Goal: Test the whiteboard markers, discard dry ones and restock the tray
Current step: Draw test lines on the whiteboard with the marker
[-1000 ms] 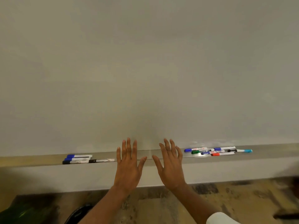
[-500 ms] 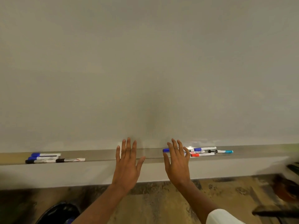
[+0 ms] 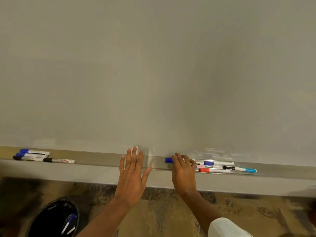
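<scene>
Blue and black caps are seen at the far left of the marker tray (image 3: 102,159), where a left group of markers (image 3: 32,155) lies: two blue-capped ones side by side at the back, a black-capped one just in front of them, and another black-capped marker (image 3: 59,160) laid end to end with it on the right. Below this group, on the mottled floor (image 3: 162,212), a black waste bin (image 3: 42,218) is placed, and discarded markers (image 3: 69,223) are visible inside it. The whiteboard (image 3: 153,65) is shown unmarked above the tray. Near the middle, the left hand (image 3: 132,175) is held flat in front of the tray with its fingers straight and spread, and nothing is held in it. Just to its right, the right hand (image 3: 183,171) is laid over the tray with its fingers curled down around a blue-capped marker (image 3: 169,160), whose cap sticks out to the left of the index finger; the thumb is hidden. Beside that hand, a right group of markers (image 3: 215,165) lies in the tray, among them a red-capped marker (image 3: 213,170) at the front and a cyan-tipped pen (image 3: 239,168) furthest right. A white sleeve (image 3: 225,226) is seen on the right arm at the lower edge.
</scene>
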Demonstrator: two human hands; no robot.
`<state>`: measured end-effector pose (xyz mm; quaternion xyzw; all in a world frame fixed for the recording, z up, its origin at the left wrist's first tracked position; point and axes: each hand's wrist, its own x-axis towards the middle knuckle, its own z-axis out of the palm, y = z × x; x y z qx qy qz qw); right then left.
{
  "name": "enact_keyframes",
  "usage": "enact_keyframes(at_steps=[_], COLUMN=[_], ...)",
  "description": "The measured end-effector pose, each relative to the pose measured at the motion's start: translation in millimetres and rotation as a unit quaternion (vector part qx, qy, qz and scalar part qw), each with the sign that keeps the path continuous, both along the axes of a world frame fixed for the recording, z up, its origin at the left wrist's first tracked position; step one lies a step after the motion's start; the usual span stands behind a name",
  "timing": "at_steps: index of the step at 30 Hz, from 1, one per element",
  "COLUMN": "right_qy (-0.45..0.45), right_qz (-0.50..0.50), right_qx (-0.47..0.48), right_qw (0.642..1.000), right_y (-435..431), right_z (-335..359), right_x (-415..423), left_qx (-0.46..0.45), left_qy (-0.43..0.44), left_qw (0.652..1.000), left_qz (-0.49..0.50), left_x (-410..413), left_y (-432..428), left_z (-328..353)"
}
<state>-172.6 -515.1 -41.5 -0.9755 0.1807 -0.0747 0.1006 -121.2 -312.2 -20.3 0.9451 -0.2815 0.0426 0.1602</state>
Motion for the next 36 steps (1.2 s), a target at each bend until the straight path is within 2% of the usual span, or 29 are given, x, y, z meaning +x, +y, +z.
enact_keyframes(at_steps=[12, 23, 29, 33, 36], right_qy=[0.018, -0.077, -0.193, -0.246, -0.262], right_qz=[0.048, 0.134, 0.129, 0.092, 0.072], right_qx=[-0.011, 0.015, 0.071, 0.175, 0.251], right_qw=[0.999, 0.988, 0.970, 0.949, 0.929], right_y=[-7.3, 9.6, 43.7, 66.7, 82.4], right_z=[-38.2, -41.6, -21.6, -2.3, 21.9], right_x=[17.5, 34.3, 47.7, 56.3, 60.5], left_qx=[-0.002, -0.030, -0.183, -0.300, -0.385], left_qy=[0.014, 0.031, 0.099, 0.203, 0.234], left_qw=[1.000, 0.999, 0.977, 0.923, 0.880], left_qz=[-0.004, -0.001, 0.055, 0.130, 0.151], left_x=[1.7, 5.0, 7.8, 12.1, 16.6], left_y=[-4.8, 12.3, 14.8, 13.2, 9.7], left_z=[-22.9, -29.4, -13.4, 11.2, 35.3])
